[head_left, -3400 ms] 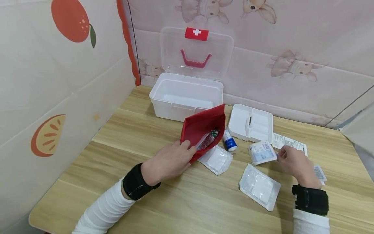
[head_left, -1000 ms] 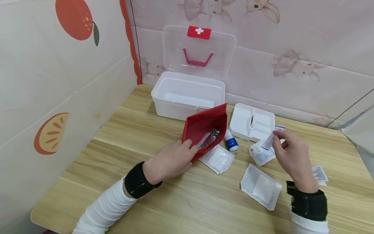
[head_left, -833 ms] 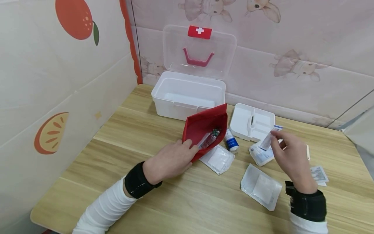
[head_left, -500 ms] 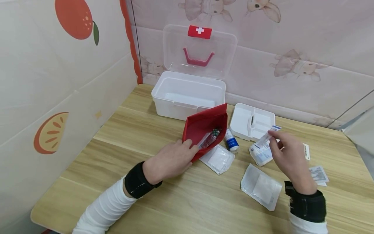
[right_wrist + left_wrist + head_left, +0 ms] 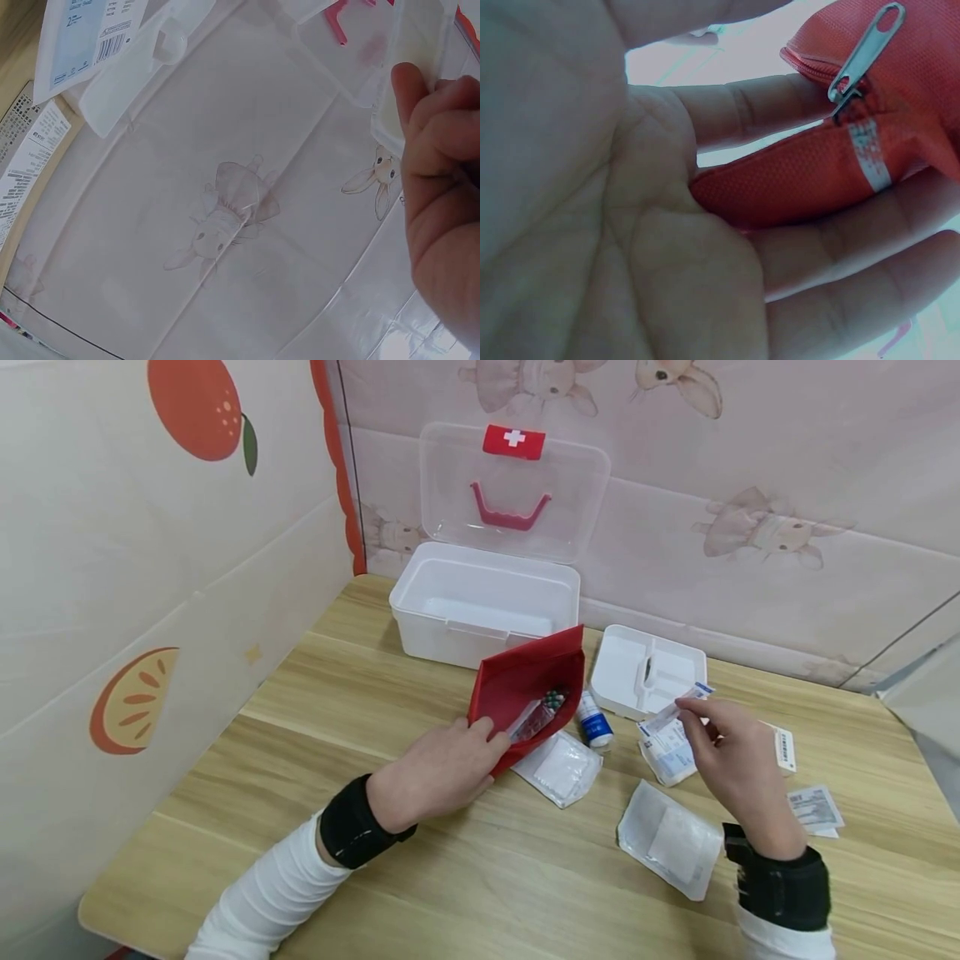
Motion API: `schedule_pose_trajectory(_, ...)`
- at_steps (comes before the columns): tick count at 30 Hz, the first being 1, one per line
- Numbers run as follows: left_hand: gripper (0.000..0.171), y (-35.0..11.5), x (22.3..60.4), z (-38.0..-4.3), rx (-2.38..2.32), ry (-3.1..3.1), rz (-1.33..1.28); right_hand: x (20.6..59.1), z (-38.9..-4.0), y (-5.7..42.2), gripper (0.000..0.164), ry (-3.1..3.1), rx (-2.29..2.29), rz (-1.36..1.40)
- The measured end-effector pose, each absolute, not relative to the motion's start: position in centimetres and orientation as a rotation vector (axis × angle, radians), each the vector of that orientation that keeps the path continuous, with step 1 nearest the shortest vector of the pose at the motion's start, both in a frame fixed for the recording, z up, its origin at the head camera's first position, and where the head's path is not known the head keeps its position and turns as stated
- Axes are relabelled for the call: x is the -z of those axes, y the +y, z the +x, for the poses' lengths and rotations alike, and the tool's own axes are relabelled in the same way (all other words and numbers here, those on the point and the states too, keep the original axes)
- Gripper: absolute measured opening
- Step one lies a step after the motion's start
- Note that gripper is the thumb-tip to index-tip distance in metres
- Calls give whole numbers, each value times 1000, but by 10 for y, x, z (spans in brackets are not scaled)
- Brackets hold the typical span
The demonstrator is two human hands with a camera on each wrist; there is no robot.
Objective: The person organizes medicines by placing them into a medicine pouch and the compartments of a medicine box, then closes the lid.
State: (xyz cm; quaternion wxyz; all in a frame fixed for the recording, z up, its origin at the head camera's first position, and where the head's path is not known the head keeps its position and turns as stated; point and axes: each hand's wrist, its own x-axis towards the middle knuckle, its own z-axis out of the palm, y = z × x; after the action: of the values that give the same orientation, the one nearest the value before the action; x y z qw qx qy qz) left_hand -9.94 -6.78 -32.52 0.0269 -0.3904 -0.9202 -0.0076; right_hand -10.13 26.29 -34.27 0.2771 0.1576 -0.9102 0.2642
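Observation:
My left hand grips the near edge of a red zip pouch, holding its mouth spread. Inside are a clear packet and something with green tips. The left wrist view shows the metal zipper pull and the pouch's edge between my fingers. My right hand pinches a slim translucent packet with a blue-printed end, between thumb and forefinger. It overlaps a white-and-blue packet in the head view. In the right wrist view the slim packet rises past the fingertips.
Behind the pouch stands a lidded clear box, its lid raised. Right of it lie a white divided tray and a blue-and-white bottle. Two gauze packets, one at front, a printed card and small sachets lie about.
My right hand has lifted the slim packet from beside the white-and-blue packet and moved left, towards the pouch. My left hand keeps holding the pouch in place.

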Motion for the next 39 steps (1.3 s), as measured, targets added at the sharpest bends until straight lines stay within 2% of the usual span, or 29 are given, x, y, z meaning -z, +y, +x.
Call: schedule_pose_trajectory(39, 40, -68, 324, -101, 11, -2854, -1200, 341, -119, 208, 16, -2492, -825, 522)
